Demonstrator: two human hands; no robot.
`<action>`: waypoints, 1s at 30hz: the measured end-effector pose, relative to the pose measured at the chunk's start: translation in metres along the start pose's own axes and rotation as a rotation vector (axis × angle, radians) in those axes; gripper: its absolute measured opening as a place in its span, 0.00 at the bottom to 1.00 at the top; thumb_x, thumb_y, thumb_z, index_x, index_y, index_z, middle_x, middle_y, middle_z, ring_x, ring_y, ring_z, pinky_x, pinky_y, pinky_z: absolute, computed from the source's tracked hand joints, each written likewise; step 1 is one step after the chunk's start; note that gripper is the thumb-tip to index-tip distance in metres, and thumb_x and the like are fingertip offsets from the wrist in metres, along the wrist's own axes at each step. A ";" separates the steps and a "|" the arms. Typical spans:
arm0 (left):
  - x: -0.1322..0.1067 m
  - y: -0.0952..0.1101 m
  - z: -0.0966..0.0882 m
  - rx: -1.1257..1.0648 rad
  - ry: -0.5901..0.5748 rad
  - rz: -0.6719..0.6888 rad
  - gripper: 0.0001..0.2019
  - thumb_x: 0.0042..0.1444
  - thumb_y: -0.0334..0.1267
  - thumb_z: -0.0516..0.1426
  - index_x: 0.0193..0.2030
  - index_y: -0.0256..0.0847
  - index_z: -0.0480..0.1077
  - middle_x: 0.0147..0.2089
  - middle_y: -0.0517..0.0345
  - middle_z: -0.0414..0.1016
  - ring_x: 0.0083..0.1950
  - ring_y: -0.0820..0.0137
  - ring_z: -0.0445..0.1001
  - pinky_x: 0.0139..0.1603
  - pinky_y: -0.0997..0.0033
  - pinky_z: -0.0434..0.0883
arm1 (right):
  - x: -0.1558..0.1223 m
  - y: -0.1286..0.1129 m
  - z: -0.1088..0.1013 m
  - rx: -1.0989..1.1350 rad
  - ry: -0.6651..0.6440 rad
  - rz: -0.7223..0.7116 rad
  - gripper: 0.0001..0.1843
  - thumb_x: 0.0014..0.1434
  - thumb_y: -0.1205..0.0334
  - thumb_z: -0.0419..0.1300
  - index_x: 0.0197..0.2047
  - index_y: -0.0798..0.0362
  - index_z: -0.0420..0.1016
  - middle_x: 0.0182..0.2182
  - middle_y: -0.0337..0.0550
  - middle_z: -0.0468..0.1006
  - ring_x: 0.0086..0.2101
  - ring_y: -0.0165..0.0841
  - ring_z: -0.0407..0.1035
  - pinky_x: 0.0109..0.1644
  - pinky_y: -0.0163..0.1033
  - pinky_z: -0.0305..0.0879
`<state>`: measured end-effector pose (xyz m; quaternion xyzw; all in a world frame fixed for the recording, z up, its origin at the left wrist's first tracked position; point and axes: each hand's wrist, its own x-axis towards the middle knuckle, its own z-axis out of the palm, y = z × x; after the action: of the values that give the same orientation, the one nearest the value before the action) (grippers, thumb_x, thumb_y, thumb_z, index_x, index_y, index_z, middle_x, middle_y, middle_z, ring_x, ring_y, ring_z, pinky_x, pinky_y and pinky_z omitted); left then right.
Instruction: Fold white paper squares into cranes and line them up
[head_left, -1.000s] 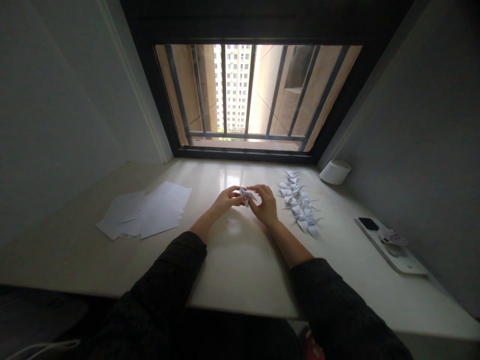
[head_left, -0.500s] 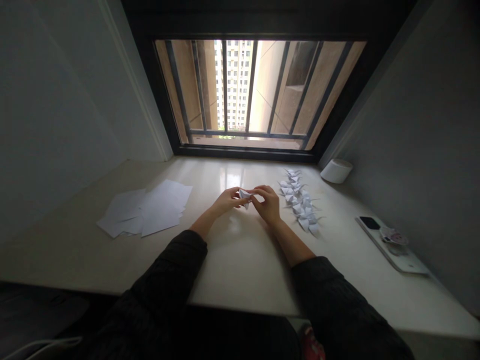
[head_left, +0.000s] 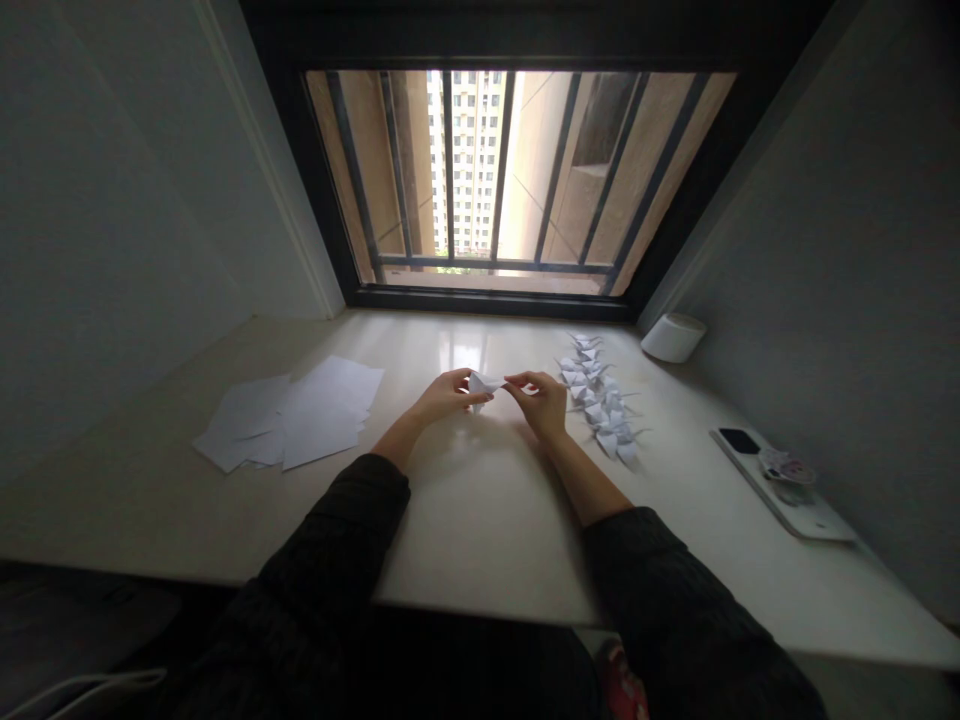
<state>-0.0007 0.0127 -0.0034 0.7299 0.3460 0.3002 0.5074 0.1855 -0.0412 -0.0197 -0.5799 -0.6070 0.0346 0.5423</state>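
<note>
Between my hands, above the middle of the pale counter [head_left: 480, 540], is a white folded paper crane [head_left: 484, 384]. My left hand [head_left: 448, 395] is closed on its left side, thumb in front and fingers behind. With thumb and forefinger, my right hand [head_left: 540, 402] pinches the thin point that sticks out to the right. Just right of that hand, folded white paper cranes [head_left: 604, 405] stand close together in a long cluster, several of them with thin points outward. Loose sheets of white paper [head_left: 330, 410] lie overlapping on the left.
A white cylindrical object [head_left: 673, 338] sits at the back right by the wall. Nearer on the right lies a phone [head_left: 780, 485] with a round grip on its back. A barred window [head_left: 487, 180] closes off the far side.
My right hand has shifted slightly to the right, pulling out along the crane's point. My left hand moved a little left, and more of the folded paper shows between them.
</note>
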 end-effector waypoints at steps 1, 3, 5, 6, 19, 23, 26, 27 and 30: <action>0.000 -0.001 0.001 -0.001 0.000 0.003 0.22 0.43 0.49 0.64 0.40 0.35 0.71 0.35 0.51 0.75 0.32 0.71 0.73 0.27 0.75 0.68 | 0.000 0.001 0.000 0.010 0.006 0.027 0.10 0.50 0.52 0.64 0.32 0.48 0.79 0.27 0.40 0.78 0.28 0.33 0.70 0.34 0.38 0.64; 0.001 -0.001 0.002 -0.003 0.002 0.008 0.22 0.44 0.49 0.63 0.40 0.35 0.71 0.35 0.51 0.75 0.32 0.71 0.74 0.26 0.76 0.68 | 0.001 0.001 0.000 0.040 0.003 0.061 0.11 0.50 0.51 0.64 0.31 0.49 0.79 0.26 0.39 0.78 0.27 0.33 0.70 0.33 0.38 0.64; 0.001 -0.001 0.003 -0.010 0.006 0.014 0.22 0.45 0.49 0.62 0.42 0.35 0.70 0.36 0.50 0.76 0.33 0.71 0.74 0.27 0.76 0.68 | 0.001 -0.001 0.000 0.073 -0.009 0.070 0.11 0.50 0.50 0.64 0.31 0.49 0.79 0.26 0.39 0.79 0.27 0.32 0.70 0.33 0.37 0.64; 0.001 -0.001 0.002 -0.018 0.007 0.019 0.22 0.46 0.48 0.62 0.44 0.36 0.70 0.38 0.50 0.76 0.34 0.70 0.75 0.28 0.76 0.69 | 0.002 -0.002 0.001 0.088 -0.016 0.068 0.11 0.50 0.50 0.63 0.31 0.49 0.79 0.27 0.39 0.79 0.27 0.32 0.70 0.33 0.37 0.64; 0.001 0.005 0.001 -0.147 0.082 -0.030 0.21 0.50 0.38 0.57 0.51 0.36 0.68 0.43 0.47 0.76 0.38 0.64 0.77 0.29 0.74 0.70 | 0.002 -0.005 0.002 0.134 -0.010 0.004 0.09 0.53 0.54 0.62 0.34 0.48 0.79 0.29 0.40 0.79 0.28 0.32 0.69 0.34 0.38 0.66; 0.000 0.006 0.001 -0.196 0.109 -0.039 0.18 0.50 0.37 0.56 0.49 0.35 0.69 0.40 0.49 0.76 0.36 0.66 0.77 0.28 0.75 0.69 | 0.002 -0.010 0.002 0.183 -0.080 -0.024 0.15 0.51 0.53 0.64 0.41 0.47 0.77 0.36 0.42 0.79 0.32 0.33 0.71 0.36 0.39 0.67; 0.001 0.004 0.001 -0.187 0.124 -0.030 0.17 0.49 0.37 0.56 0.46 0.35 0.70 0.35 0.51 0.76 0.33 0.68 0.76 0.27 0.76 0.68 | 0.001 -0.011 0.003 0.175 -0.127 -0.047 0.19 0.48 0.53 0.66 0.45 0.46 0.76 0.37 0.43 0.79 0.34 0.34 0.71 0.39 0.40 0.67; 0.002 0.003 0.001 -0.188 0.124 -0.032 0.16 0.49 0.37 0.56 0.46 0.34 0.70 0.35 0.52 0.76 0.33 0.68 0.76 0.27 0.76 0.68 | 0.001 -0.010 0.003 0.162 -0.135 -0.052 0.19 0.49 0.53 0.66 0.45 0.46 0.77 0.36 0.43 0.79 0.34 0.34 0.71 0.40 0.40 0.67; 0.003 0.000 0.002 -0.203 0.105 -0.051 0.17 0.49 0.38 0.56 0.46 0.34 0.70 0.35 0.50 0.76 0.34 0.67 0.76 0.26 0.76 0.68 | -0.001 -0.009 0.005 0.123 -0.133 -0.059 0.14 0.51 0.54 0.64 0.42 0.45 0.78 0.32 0.42 0.79 0.33 0.34 0.70 0.40 0.40 0.67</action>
<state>0.0028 0.0140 -0.0037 0.6489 0.3585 0.3586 0.5673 0.1759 -0.0413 -0.0163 -0.5236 -0.6553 0.0944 0.5362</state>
